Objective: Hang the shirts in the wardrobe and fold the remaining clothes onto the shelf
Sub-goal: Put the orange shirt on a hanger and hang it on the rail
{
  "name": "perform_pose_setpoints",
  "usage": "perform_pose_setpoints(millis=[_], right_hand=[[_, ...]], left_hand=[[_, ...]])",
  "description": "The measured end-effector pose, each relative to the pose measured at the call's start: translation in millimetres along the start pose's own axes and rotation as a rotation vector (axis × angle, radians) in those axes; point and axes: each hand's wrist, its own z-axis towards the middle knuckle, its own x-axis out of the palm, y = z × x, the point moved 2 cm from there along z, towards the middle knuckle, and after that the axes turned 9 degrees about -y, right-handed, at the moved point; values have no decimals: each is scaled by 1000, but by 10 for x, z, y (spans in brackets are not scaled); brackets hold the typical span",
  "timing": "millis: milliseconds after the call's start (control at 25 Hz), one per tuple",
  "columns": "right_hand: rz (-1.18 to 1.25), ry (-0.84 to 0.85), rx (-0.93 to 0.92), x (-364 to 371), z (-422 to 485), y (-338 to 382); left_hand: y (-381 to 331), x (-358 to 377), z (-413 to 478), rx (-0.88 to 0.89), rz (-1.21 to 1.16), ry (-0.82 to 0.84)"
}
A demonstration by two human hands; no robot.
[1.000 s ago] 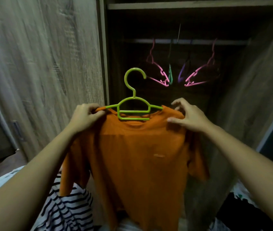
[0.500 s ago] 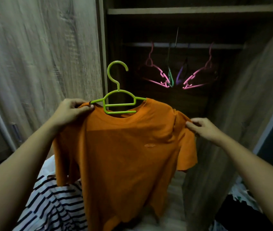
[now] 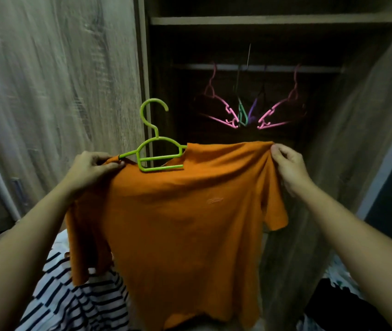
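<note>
An orange T-shirt (image 3: pixel 178 211) hangs spread in front of me on a lime-green plastic hanger (image 3: pixel 156 151), whose hook points up. My left hand (image 3: pixel 92 168) grips the shirt's left shoulder together with the hanger's left arm. My right hand (image 3: pixel 288 166) pinches the right shoulder seam and holds it up. The hanger's right arm is hidden inside the shirt. Behind it the open wardrobe shows a rail (image 3: pixel 254 67) in the dark.
Several empty pink, green and purple hangers (image 3: pixel 242 113) hang on the rail. A shelf board (image 3: pixel 274 20) runs above it. The wardrobe door (image 3: pixel 54 80) stands at the left, a side panel (image 3: pixel 357 144) at the right. A black-and-white striped garment (image 3: pixel 75 302) lies below.
My right hand went from the shoulder down to the sleeve and is now back up, pinching the right shoulder. The shirt and hanger shifted left.
</note>
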Motion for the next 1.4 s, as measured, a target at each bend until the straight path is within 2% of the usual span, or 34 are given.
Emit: perform_pose_setpoints(millis=[80,200,320,400,520,640,800,920,1000,1080,1400], right_hand=[[-49,33,79,-63,17,-35],[-283,125,137,-89,18,-110],[-368,155,-88,18,12,19],[-507,322,-233,162,-12,152],[-675,572,-248,358,-75,209],[-624,506,-290,413,-83,204],[-639,345,-301,373,-28,169],[-587,311,-274,314,29,143],[-524,356,-252,290,24,187],[-508,414,-241,274,12,233],[-483,381,-202,275,-19,256]], left_hand=[[-18,8,-36,12,-21,-40],[-132,68,-62,48,-64,-69],[-192,213,-61,68,-59,0],[-237,317,-64,58,-52,57],[-324,420,-81,76,-95,101],[-379,373,-67,49,-157,199],[-284,164,8,29,55,305],[-177,164,-60,7,-22,217],[-150,207,-91,44,-41,74],[-155,238,-105,78,-49,0],[-100,242,-84,121,-22,-59]])
